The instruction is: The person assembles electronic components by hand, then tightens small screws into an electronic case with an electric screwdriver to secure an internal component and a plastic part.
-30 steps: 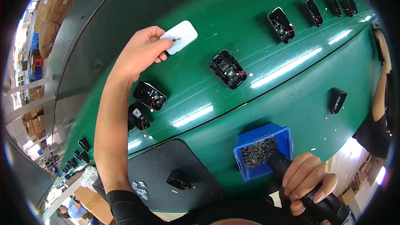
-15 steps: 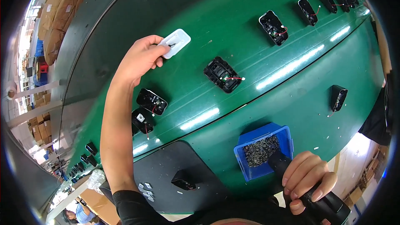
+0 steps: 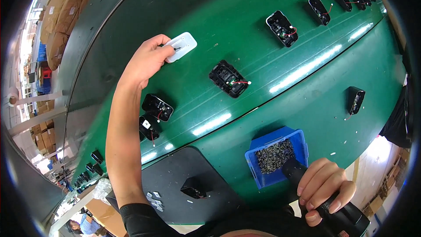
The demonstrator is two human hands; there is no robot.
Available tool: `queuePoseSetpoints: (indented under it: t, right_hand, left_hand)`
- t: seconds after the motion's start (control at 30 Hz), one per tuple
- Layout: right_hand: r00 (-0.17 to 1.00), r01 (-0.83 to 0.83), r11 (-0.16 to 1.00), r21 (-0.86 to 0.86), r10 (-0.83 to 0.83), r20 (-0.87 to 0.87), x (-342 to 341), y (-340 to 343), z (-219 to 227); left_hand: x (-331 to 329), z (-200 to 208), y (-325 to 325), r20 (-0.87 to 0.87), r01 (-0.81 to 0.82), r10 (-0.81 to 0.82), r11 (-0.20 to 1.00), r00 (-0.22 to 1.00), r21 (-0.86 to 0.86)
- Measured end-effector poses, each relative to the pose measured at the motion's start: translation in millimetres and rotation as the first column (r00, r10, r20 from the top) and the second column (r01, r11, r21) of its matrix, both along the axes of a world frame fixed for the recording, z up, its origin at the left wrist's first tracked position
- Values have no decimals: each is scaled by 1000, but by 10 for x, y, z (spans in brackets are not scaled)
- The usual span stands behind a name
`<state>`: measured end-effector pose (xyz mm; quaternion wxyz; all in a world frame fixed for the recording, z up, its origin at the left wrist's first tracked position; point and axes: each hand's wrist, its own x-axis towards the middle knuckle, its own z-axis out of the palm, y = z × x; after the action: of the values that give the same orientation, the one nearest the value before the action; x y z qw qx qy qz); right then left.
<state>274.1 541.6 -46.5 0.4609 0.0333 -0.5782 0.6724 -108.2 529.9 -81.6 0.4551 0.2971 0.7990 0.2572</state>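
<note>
My left hand [image 3: 149, 59] reaches out over the green surface, its fingers closed on one end of a small white plastic tray [image 3: 187, 43] with a few dark bits in it. At the lower right my right hand [image 3: 326, 186] is wrapped round a black electric screwdriver [image 3: 294, 170]. Its front end overlaps the near right corner of a blue bin [image 3: 255, 162] of small dark screws [image 3: 274, 156]; I cannot tell whether they touch. Beyond the bin lies an open black housing [image 3: 229, 79] with a red-wired connector.
More black housings [image 3: 282, 28] line the green conveyor [image 3: 245, 22], two of them [image 3: 158, 107] below my left wrist. A dark mat [image 3: 171, 166] bears another housing [image 3: 193, 188] and small pale pieces [image 3: 155, 201]. One housing [image 3: 355, 100] stands at the right. Wrapped cartons [image 3: 66, 8] stand far left.
The housings on the conveyor have shifted slightly to the left. My left hand and the white tray have moved a little left too. My right hand and the screwdriver stay nearly still.
</note>
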Motion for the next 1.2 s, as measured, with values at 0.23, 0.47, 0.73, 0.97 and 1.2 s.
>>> queuePoseSetpoints:
  t: [0.23, 0.47, 0.73, 0.97, 1.2]
  right_hand:
    - [1000, 0, 1000, -10, 0, -7, 11, -12, 28]
    - [997, 70, 997, -34, -70, -17, 7, -47, 49]
    - [998, 56, 998, -30, -55, 36, 53, 7, 41]
    - [997, 74, 992, -98, -74, 8, -8, -52, 77]
    - [968, 251, 957, -145, -253, 8, -5, -257, 324]
  left_hand:
    - [19, -16, -16, -84, -19, 19, 1000, 996, 0]
    - [-30, -7, -76, -1, -74, 74, 997, 997, -34]
    - [-15, -155, -39, 31, 14, -15, 1000, 999, 19]
    - [-172, -165, -233, -97, 10, -10, 1000, 995, 0]
    - [113, 46, -422, -751, 211, -20, 964, 660, 160]
